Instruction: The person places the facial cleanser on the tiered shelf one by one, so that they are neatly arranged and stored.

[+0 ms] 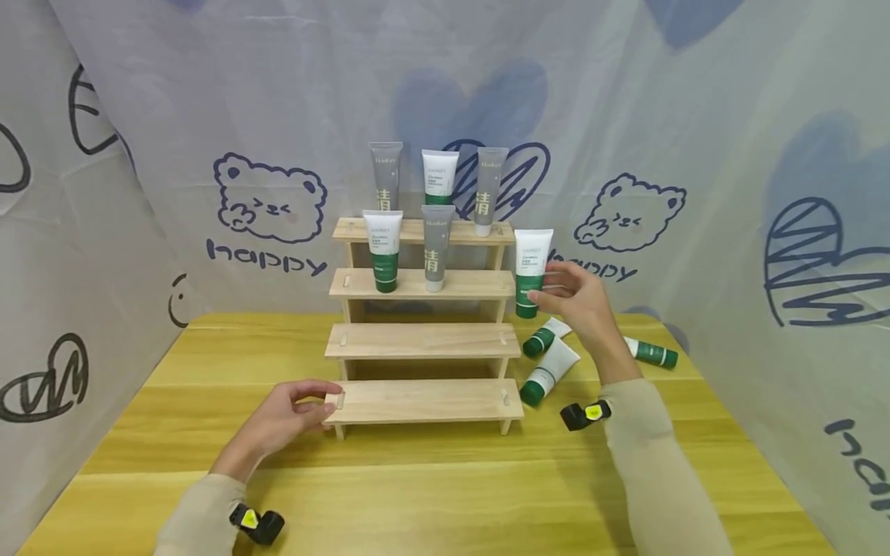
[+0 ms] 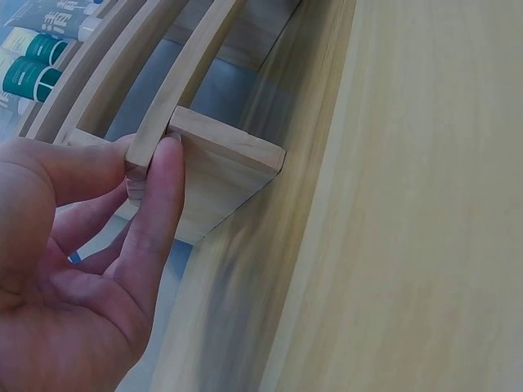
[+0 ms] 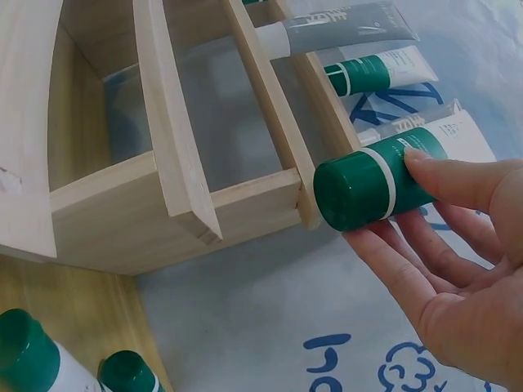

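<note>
A white-and-green squeeze tube (image 1: 531,270), cap down, is held upright by my right hand (image 1: 579,301) beside the right end of the stand's second-highest shelf. In the right wrist view, thumb and fingers pinch this tube (image 3: 384,184) near its green cap. My left hand (image 1: 292,417) pinches the left end of the lowest shelf of a wooden stepped stand (image 1: 424,401); the left wrist view shows thumb and finger on that board (image 2: 163,114). On the top shelf stand two grey tubes and a white-and-green tube (image 1: 439,176) between them. Below stand a white-and-green tube (image 1: 383,251) and a grey tube (image 1: 436,247).
Two white-and-green tubes (image 1: 549,372) lie on the wooden table (image 1: 417,494) right of the stand, and another tube (image 1: 652,353) lies farther right, behind my forearm. A printed cloth (image 1: 292,100) hangs behind and at the sides.
</note>
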Available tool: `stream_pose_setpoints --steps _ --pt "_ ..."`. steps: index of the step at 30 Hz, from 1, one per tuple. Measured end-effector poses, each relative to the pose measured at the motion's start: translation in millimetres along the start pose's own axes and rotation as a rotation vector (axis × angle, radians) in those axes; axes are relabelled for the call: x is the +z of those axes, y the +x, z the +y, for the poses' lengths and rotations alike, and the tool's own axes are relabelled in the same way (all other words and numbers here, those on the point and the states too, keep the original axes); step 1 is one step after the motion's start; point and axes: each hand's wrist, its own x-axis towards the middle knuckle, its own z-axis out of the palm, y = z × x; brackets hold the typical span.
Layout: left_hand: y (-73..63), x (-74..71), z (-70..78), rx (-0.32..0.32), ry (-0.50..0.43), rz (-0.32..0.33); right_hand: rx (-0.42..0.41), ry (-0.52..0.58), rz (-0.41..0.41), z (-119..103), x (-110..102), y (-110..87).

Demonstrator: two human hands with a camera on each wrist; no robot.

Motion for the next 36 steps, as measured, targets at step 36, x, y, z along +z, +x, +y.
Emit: stream_pose_setpoints --steps 36 --pt "1.1 -0.7 -5.1 0.024 -0.015 0.009 -0.049 0.062 0.064 -14.9 32.0 24.6"
